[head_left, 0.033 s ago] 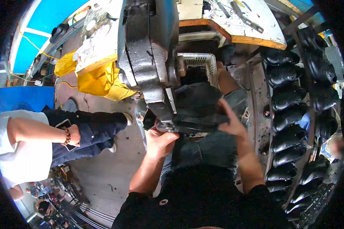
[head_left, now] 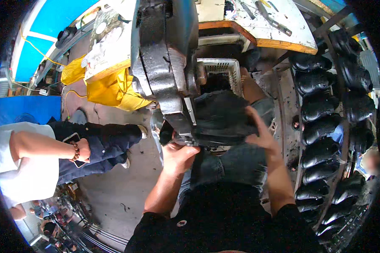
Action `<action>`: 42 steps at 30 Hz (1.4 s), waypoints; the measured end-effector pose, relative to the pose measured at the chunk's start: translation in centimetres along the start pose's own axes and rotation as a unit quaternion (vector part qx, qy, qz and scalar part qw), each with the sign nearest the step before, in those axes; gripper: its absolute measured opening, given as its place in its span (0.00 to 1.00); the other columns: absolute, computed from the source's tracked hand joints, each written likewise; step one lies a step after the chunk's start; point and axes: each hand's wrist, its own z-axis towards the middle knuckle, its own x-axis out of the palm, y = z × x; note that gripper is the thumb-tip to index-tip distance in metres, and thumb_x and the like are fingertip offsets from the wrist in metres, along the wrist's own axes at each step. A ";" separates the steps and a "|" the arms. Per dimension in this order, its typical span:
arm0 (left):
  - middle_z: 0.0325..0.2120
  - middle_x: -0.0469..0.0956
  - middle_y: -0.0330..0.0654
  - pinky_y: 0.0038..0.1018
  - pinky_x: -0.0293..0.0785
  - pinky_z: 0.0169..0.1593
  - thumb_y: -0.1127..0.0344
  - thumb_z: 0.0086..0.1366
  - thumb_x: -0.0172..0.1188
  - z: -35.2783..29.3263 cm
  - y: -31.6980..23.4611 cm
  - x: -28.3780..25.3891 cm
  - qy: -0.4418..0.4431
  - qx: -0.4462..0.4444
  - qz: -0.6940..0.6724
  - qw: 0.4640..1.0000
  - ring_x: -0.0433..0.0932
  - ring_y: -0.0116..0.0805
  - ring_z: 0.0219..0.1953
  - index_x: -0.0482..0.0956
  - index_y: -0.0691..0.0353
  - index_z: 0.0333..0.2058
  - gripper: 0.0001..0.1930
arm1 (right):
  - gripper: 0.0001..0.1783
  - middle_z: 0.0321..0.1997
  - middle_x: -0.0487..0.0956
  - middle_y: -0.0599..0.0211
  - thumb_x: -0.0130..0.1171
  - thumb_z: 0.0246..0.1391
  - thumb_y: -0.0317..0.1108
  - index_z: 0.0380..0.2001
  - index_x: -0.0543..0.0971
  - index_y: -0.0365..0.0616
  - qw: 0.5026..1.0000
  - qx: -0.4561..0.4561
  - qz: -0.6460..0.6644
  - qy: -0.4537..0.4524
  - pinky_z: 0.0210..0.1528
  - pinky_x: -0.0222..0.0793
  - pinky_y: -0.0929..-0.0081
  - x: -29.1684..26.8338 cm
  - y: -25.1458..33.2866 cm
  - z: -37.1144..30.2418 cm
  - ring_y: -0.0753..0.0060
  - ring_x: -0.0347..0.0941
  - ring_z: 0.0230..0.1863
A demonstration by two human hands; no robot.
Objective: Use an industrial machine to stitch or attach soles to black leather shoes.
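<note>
A black shoe (head_left: 226, 116) lies sideways below the head of a dark, worn machine (head_left: 166, 76), over my lap. At the shoe's left end, by the slim metal part of the machine, my left hand (head_left: 178, 157) is closed on it, thumb lying along the near side. My right hand (head_left: 264, 134) holds the right end, with forefinger and thumb spread around it and slightly blurred. Where the shoe meets the machine is partly hidden by the machine head and my left fingers.
A white plastic basket (head_left: 228, 67) stands behind the shoe. Racks of black shoes (head_left: 318, 105) line the right side. Tools lie on a white worktable (head_left: 283, 25). Yellow sacking (head_left: 116, 90) hangs at the left table. A person (head_left: 27, 156) holding a phone stands at left.
My right hand has shifted slightly to the right and up along the shoe's end, and the shoe has turned a little with it. My left hand stays almost in place.
</note>
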 end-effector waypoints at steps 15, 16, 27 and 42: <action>0.54 0.79 0.40 0.39 0.72 0.62 0.68 0.60 0.72 0.2 -0.2 -0.6 0.001 -0.034 -0.097 0.995 0.77 0.38 0.57 0.73 0.58 0.57 0.27 | 0.67 0.67 0.72 0.58 0.77 0.01 0.29 0.63 0.71 0.41 0.951 -0.112 -0.255 -0.134 0.74 0.53 0.58 -8.2 16.5 1.5 0.54 0.64 0.71; 0.54 0.79 0.40 0.39 0.72 0.62 0.68 0.60 0.72 0.0 0.1 -1.1 0.000 -0.030 -0.101 0.994 0.77 0.38 0.57 0.73 0.58 0.57 0.27 | 0.67 0.67 0.72 0.58 0.77 0.01 0.29 0.63 0.71 0.41 0.950 -0.114 -0.258 -0.131 0.74 0.53 0.58 -8.0 17.4 1.8 0.54 0.64 0.71; 0.48 0.82 0.39 0.40 0.80 0.53 0.55 0.66 0.65 -0.9 -0.3 -6.0 -0.119 -0.059 -0.182 0.974 0.80 0.38 0.49 0.77 0.57 0.51 0.19 | 0.59 0.68 0.69 0.44 0.81 0.24 0.44 0.64 0.69 0.31 0.962 -0.173 -0.187 -0.095 0.74 0.51 0.51 -2.3 20.3 2.7 0.45 0.62 0.72; 0.34 0.82 0.42 0.35 0.75 0.43 0.66 0.48 0.79 -3.1 -13.0 3.9 0.128 0.316 0.644 0.685 0.80 0.42 0.37 0.81 0.62 0.43 0.23 | 0.50 0.71 0.63 0.47 0.80 0.38 0.37 0.66 0.68 0.43 0.964 -0.186 -0.186 -0.039 0.70 0.61 0.55 5.1 19.5 5.8 0.44 0.62 0.71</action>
